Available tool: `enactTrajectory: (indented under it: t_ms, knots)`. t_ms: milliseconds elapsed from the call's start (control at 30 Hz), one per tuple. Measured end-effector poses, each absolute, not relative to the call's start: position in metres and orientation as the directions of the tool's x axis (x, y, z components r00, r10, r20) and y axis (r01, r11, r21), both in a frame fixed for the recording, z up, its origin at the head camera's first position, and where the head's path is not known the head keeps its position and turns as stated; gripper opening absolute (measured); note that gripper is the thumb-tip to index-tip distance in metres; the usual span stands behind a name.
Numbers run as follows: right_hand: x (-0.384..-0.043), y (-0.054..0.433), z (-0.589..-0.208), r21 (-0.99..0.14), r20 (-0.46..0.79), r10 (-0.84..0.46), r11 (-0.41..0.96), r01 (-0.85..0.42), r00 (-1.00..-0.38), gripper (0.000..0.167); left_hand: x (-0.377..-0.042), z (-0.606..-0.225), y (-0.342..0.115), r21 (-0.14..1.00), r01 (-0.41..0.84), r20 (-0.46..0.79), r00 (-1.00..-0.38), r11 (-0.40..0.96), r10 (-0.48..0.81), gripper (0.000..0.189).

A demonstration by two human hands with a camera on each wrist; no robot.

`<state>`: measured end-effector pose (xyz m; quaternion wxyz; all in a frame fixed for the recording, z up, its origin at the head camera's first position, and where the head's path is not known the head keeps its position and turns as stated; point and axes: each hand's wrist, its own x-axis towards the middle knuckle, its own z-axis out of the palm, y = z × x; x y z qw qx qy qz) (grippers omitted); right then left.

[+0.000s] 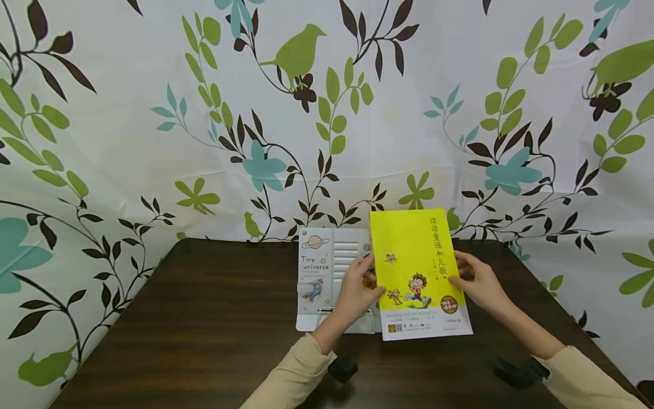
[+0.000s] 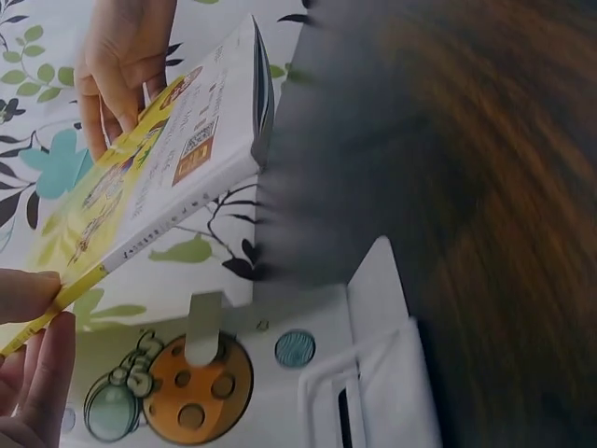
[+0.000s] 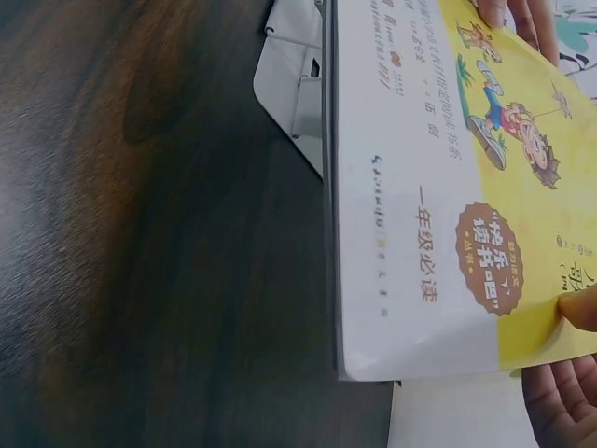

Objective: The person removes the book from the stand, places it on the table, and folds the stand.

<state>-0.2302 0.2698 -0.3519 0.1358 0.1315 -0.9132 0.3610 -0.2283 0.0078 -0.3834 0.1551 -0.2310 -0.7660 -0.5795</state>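
Observation:
A yellow and white children's book (image 1: 409, 244) is held up in both hands, its cover facing the head camera. My left hand (image 1: 355, 291) pinches the spine edge, thumb on the cover. On the opposite edge my right hand (image 1: 480, 282) grips the book, thumb in front and fingers behind. Behind it and to the left stands a white book stand (image 1: 315, 307) printed "Tiny universe", with slots and a rocket; the book covers its right part in the head view. In the left wrist view the book's spine (image 2: 177, 213) is raised over the stand's clip (image 2: 203, 331).
The dark wooden table (image 1: 204, 318) extends around the stand. A white cloth (image 1: 388, 125) patterned with leaves and birds hangs right behind the table's back edge. Dark wrist devices (image 1: 520, 373) sit at both forearms.

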Motion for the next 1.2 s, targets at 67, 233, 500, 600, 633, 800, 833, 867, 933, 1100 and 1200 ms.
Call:
enactTrajectory:
  t_ms: [67,233,500,600,633,800,833,867,933,1100,1200]
  knots:
    - [-0.228,0.275,-0.354,-0.62,0.33,-0.138,0.714,-0.325,-0.934,0.055,-0.226,-0.384,0.013,0.823,0.526,0.495,-0.849,0.215,0.185,0.071]
    - [-0.222,0.287,-0.357,-0.619,0.301,-0.125,0.729,-0.293,-0.945,0.056,-0.22,-0.386,0.025,0.831,0.512,0.469,-0.855,0.217,0.22,0.074]
    - [-0.215,0.304,-0.363,-0.61,0.246,-0.105,0.756,-0.238,-0.964,0.057,-0.214,-0.392,0.042,0.845,0.478,0.421,-0.871,0.24,0.253,0.076]
    - [-0.214,0.309,-0.366,-0.608,0.227,-0.101,0.762,-0.222,-0.969,0.057,-0.213,-0.394,0.047,0.849,0.472,0.41,-0.872,0.237,0.268,0.077]
    - [-0.214,0.311,-0.367,-0.609,0.219,-0.102,0.762,-0.218,-0.97,0.057,-0.213,-0.395,0.048,0.852,0.466,0.404,-0.874,0.237,0.269,0.077]
    - [-0.215,0.317,-0.37,-0.609,0.187,-0.104,0.768,-0.198,-0.977,0.057,-0.213,-0.401,0.054,0.867,0.438,0.37,-0.885,0.237,0.284,0.079]
    - [-0.215,0.318,-0.371,-0.61,0.177,-0.105,0.769,-0.192,-0.979,0.057,-0.213,-0.403,0.055,0.869,0.435,0.364,-0.885,0.238,0.29,0.08]
    - [-0.215,0.32,-0.371,-0.611,0.165,-0.103,0.77,-0.184,-0.981,0.058,-0.213,-0.404,0.057,0.871,0.43,0.356,-0.886,0.239,0.296,0.08]
    - [-0.215,0.323,-0.373,-0.61,0.139,-0.099,0.775,-0.164,-0.985,0.058,-0.213,-0.407,0.059,0.872,0.425,0.346,-0.886,0.245,0.307,0.081]
    - [-0.215,0.329,-0.378,-0.617,0.09,-0.11,0.774,-0.142,-0.99,0.058,-0.215,-0.414,0.064,0.882,0.39,0.3,-0.897,0.264,0.324,0.084]
    - [-0.217,0.332,-0.381,-0.633,0.063,-0.12,0.762,-0.132,-0.991,0.059,-0.215,-0.418,0.067,0.898,0.336,0.24,-0.915,0.283,0.324,0.089]
